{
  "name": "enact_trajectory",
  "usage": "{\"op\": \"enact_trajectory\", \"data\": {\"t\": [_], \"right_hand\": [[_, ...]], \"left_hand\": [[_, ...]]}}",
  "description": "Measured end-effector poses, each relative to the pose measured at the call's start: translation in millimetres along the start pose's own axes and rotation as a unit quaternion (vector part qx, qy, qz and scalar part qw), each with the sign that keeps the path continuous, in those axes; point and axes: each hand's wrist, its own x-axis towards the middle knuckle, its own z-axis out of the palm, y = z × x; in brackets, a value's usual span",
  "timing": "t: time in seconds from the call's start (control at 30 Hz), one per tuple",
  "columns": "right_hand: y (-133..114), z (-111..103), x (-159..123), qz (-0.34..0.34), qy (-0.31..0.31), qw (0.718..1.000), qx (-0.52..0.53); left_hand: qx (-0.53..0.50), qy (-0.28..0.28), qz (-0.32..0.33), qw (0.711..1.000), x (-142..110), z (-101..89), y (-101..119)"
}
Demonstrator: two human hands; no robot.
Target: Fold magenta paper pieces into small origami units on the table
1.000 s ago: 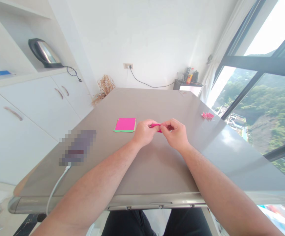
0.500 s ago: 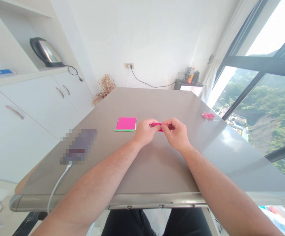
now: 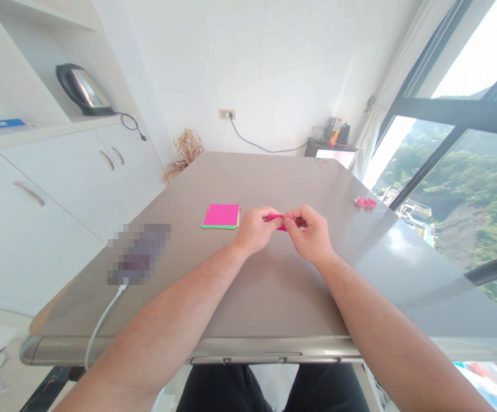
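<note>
Over the middle of the grey table (image 3: 257, 303), both my hands pinch one small piece of folded bright pink paper (image 3: 275, 217). My left hand (image 3: 254, 230) grips its left part between thumb and fingers. My right hand (image 3: 310, 232) is closed on the right part, fingertips touching those of the left. Much of the paper is hidden by the fingers, so its exact shape cannot be made out. Just left of my left hand lies a stack of square coloured paper (image 3: 221, 215), pink on top with green and yellow edges showing beneath.
Small folded pink paper pieces (image 3: 365, 203) sit near the table's right edge by the window. At the left, a blurred-out flat object (image 3: 140, 252) lies with a white cable (image 3: 102, 320) plugged in. A kettle (image 3: 86, 91) stands on the cabinet shelf.
The hands keep their pinch on the pink paper, with only slight finger movement. The whole view has shifted a little.
</note>
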Motion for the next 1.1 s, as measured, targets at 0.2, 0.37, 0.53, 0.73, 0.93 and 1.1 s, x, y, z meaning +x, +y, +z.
{"op": "enact_trajectory", "data": {"t": [0.2, 0.37, 0.53, 0.73, 0.93, 1.1], "right_hand": [[-1.7, 0.2, -0.8, 0.008, 0.008, 1.0, 0.001], [-3.7, -0.2, -0.5, 0.005, 0.009, 1.0, 0.0], [-2.3, -1.6, 0.0, -0.004, 0.006, 1.0, 0.008], [2.3, -3.4, 1.7, 0.012, -0.008, 1.0, 0.007], [3.2, -1.7, 2.6, 0.006, 0.011, 0.999, -0.05], [4.3, -3.6, 2.2, -0.026, 0.01, 0.994, -0.103]], "left_hand": [[0.005, 0.009, 0.0, 1.0, -0.4, 1.3, 1.3], [0.016, 0.005, 0.004, 1.0, -0.7, 0.6, 3.8], [0.041, 0.002, 0.019, 0.999, -1.1, -1.3, 2.6], [0.106, 0.014, 0.052, 0.993, -1.0, -0.6, 0.7], [0.123, 0.026, 0.043, 0.991, -2.2, 3.6, 5.6], [0.143, 0.023, 0.06, 0.988, -4.0, 4.9, 8.2]]}}
